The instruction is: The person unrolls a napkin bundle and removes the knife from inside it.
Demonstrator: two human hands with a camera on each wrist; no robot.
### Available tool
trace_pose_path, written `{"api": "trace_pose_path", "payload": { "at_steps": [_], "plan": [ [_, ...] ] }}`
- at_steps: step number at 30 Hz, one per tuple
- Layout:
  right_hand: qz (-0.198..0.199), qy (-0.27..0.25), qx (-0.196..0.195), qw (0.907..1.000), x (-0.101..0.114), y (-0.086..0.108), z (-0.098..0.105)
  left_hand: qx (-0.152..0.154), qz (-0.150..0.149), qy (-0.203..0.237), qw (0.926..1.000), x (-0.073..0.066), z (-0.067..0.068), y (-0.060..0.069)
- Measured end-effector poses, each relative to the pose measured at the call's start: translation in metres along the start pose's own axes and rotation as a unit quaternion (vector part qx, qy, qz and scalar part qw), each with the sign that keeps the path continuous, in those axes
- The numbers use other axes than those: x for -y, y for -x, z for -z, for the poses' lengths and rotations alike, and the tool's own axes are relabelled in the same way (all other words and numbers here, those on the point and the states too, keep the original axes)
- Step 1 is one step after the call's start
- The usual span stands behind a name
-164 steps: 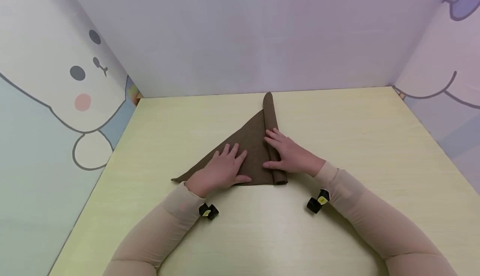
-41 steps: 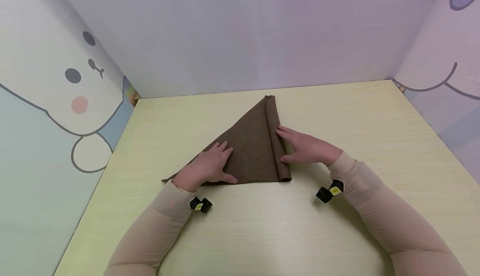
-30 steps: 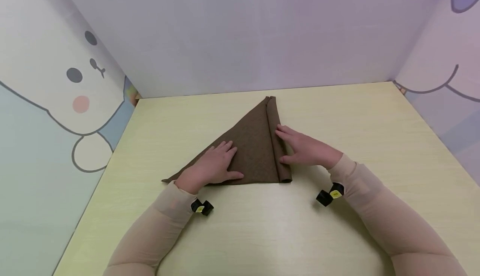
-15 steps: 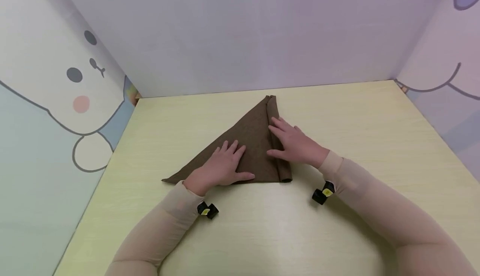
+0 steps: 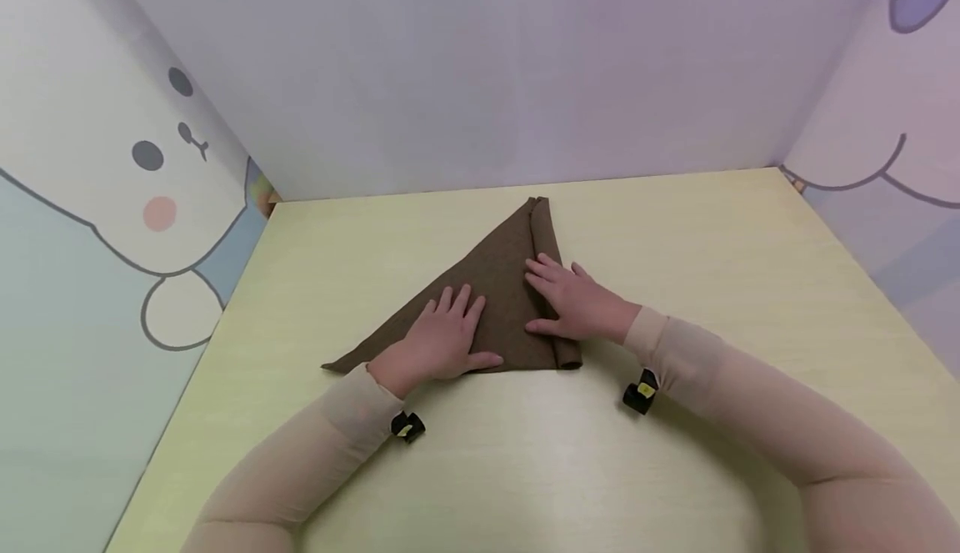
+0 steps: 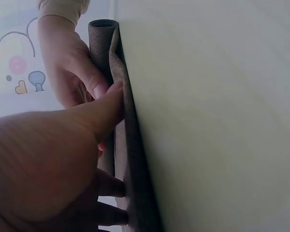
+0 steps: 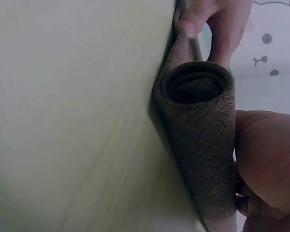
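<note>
A brown cloth (image 5: 510, 278) lies on the table as a triangle, its long point toward the left. Its right side is wound into a narrow roll (image 5: 544, 232), whose spiral end shows close up in the right wrist view (image 7: 198, 121). With fingers spread, my left hand (image 5: 441, 340) rests on the flat part near the front edge. My right hand (image 5: 581, 303) lies across the roll, its fingertips reaching the flat cloth just left of it. The left wrist view shows the left thumb at the cloth's front edge (image 6: 128, 111). Both palms' undersides are hidden.
The pale wooden table (image 5: 495, 461) extends around the cloth on all sides. A plain wall panel (image 5: 517, 69) rises at its back edge, and side panels with cartoon drawings (image 5: 161, 203) flank it. Small black cameras (image 5: 640, 392) hang at both wrists.
Since the earliest frame, the roll's far tip no longer juts past the flat cloth. Over the last second my right hand has moved left onto the roll, and my left hand slightly right.
</note>
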State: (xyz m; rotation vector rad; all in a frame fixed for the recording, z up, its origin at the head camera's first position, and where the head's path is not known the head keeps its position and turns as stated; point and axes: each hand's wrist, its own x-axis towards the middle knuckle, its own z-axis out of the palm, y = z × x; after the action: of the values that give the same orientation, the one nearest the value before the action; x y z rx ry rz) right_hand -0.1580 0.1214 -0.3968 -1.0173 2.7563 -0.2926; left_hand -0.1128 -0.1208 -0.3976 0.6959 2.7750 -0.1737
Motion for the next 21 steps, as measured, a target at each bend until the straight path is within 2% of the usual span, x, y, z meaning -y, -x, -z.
{"api": "trace_pose_path", "payload": {
  "at_steps": [11, 21],
  "plan": [
    [0.005, 0.015, 0.005, 0.9999, 0.000, 0.007, -0.003, 0.000, 0.007, -0.020, 0.9998, 0.002, -0.008, 0.007],
    [0.015, 0.020, -0.008, 0.9996, 0.001, 0.011, -0.002, -0.004, 0.011, -0.020, 0.9997, 0.005, -0.005, 0.013]
  ]
}}
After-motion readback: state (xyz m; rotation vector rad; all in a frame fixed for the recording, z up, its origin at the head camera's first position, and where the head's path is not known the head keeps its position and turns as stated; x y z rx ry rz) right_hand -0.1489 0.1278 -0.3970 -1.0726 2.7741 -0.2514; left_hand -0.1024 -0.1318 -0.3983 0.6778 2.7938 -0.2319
